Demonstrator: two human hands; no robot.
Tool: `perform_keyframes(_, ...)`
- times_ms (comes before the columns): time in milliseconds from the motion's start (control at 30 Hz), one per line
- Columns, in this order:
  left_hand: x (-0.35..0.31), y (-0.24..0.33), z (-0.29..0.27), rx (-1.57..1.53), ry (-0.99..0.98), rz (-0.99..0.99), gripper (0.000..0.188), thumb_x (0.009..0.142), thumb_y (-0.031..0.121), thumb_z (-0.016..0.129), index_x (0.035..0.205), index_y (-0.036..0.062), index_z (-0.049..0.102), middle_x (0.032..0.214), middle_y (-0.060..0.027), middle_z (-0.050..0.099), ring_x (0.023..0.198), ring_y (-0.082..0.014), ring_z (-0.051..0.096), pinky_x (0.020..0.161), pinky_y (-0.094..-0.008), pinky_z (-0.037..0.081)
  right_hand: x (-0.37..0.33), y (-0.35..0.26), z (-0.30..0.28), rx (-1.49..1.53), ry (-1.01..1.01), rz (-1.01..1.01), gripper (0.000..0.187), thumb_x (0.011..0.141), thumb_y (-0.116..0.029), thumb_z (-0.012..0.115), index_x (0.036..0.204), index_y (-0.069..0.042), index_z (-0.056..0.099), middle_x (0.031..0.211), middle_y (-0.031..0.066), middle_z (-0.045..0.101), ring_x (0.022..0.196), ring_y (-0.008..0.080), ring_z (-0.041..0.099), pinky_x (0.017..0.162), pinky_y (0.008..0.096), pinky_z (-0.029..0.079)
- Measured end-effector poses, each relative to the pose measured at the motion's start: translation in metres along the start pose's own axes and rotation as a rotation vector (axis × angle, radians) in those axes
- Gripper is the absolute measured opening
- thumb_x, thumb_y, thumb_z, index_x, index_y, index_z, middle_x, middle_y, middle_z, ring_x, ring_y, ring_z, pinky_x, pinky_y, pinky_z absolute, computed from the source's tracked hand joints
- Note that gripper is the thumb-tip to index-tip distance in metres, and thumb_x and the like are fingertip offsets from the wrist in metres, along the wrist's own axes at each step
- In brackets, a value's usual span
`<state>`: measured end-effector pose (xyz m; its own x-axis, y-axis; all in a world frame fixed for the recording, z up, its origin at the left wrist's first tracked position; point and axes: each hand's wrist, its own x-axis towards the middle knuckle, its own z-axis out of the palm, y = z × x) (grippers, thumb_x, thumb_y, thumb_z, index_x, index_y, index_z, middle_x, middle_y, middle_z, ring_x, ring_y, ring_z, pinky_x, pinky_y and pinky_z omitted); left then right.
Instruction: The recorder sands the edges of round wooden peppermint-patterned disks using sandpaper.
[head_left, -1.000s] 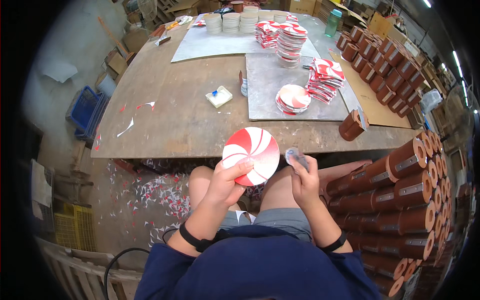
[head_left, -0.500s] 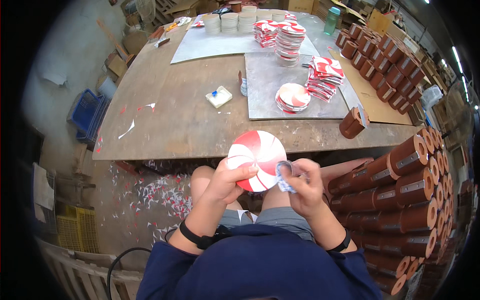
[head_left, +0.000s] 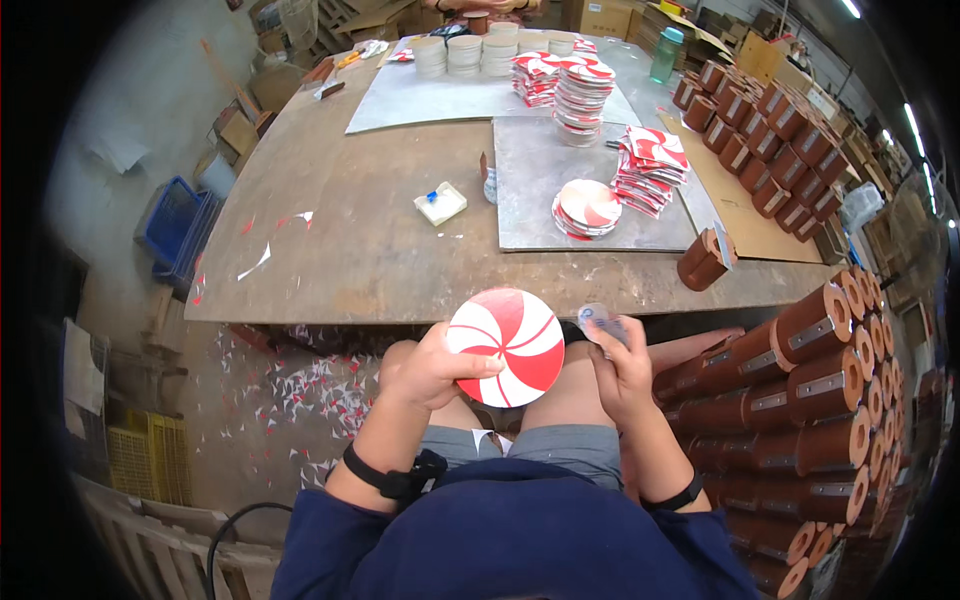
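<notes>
My left hand [head_left: 425, 370] grips a round disc [head_left: 520, 335] with a red and white swirl face, thumb on top and fingers hidden beneath. The disc is over my lap, just in front of the table edge. Right of it and apart from it, my right hand [head_left: 625, 365] is closed on a small whitish piece with bluish print [head_left: 598, 320]; its exact kind I cannot make out. On a grey board, the nearest things are a short stack of swirl discs [head_left: 587, 208] and a taller stack of square swirl sheets [head_left: 652, 165].
A shallow white dish with a blue bit [head_left: 440, 205] sits on the table [head_left: 350, 240]. Farther back stand pale disc stacks [head_left: 465, 55] and a green bottle [head_left: 665, 55]. Brown cylinders [head_left: 810, 380] are piled to my right. Red and white scraps [head_left: 330, 390] litter the floor. Another person shows beyond the table.
The disc has turned and come slightly lower toward me. My right hand, with the whitish piece, has drawn away from the disc's right rim.
</notes>
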<state>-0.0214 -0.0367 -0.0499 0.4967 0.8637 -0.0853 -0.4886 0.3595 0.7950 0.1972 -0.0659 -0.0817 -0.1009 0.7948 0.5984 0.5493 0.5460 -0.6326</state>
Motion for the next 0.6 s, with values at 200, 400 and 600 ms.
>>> perform_keyframes(200, -0.002, 0.009, -0.001, 0.084, -0.028, -0.075, 0.045, 0.06, -0.002, 0.061, 0.103, -0.0084, 0.048, 0.095, -0.0135, 0.057, 0.086, -0.0196, 0.056, 0.079, -0.0309, 0.043, -0.004, -0.008, 0.005, 0.078, -0.032, -0.142, 0.031, 0.07, 0.009, 0.053, 0.099, -0.003, 0.057, 0.096, 0.0145, 0.045, 0.083, 0.0225, 0.051, 0.071, 0.0277, 0.041)
perform_keyframes(400, 0.0, 0.01, -0.005, 0.086, -0.094, -0.144, 0.046, 0.059, -0.001, 0.062, 0.103, -0.0082, 0.049, 0.095, -0.0131, 0.057, 0.086, -0.0195, 0.056, 0.078, -0.0299, 0.043, -0.003, -0.026, -0.002, 0.19, 0.126, -0.066, 0.028, 0.072, 0.011, 0.05, 0.096, -0.003, 0.056, 0.097, 0.0152, 0.045, 0.083, 0.0229, 0.05, 0.071, 0.0275, 0.042)
perform_keyframes(600, -0.003, 0.019, 0.0, 0.177, -0.162, -0.083, 0.043, 0.062, -0.001, 0.066, 0.101, -0.0063, 0.051, 0.095, -0.0111, 0.058, 0.083, -0.0146, 0.056, 0.074, -0.0275, 0.045, -0.022, 0.03, 0.019, 0.317, 0.104, 0.38, 0.022, 0.081, -0.005, 0.049, 0.102, 0.0, 0.052, 0.089, 0.0125, 0.052, 0.072, 0.0148, 0.052, 0.063, 0.0261, 0.043)
